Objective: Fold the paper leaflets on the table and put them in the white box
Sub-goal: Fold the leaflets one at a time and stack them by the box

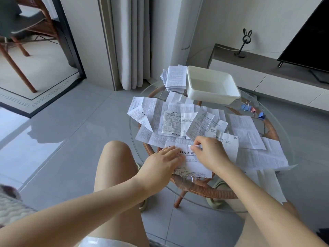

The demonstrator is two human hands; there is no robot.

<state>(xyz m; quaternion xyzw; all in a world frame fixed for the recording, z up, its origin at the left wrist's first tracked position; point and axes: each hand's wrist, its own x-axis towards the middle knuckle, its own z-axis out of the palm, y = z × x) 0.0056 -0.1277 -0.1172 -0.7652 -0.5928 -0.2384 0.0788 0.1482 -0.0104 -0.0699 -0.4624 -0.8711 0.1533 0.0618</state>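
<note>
Front leaflet [193, 166]: left hand [163, 157] flat on it, right hand [208, 154] pinching its top edge, title part-hidden; loose leaflets [170, 120], white box [211, 97] beyond.

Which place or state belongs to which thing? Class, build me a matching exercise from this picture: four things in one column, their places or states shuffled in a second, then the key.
Things:
1. white box
2. binder clips
3. left hand
4. right hand

Places or states:
A. pinches the far edge of the leaflet
B. empty, at the far side of the table
C. presses flat on the leaflet
D. lie on the table, right of the box

Pairs: 1-B, 2-D, 3-C, 4-A.
</note>
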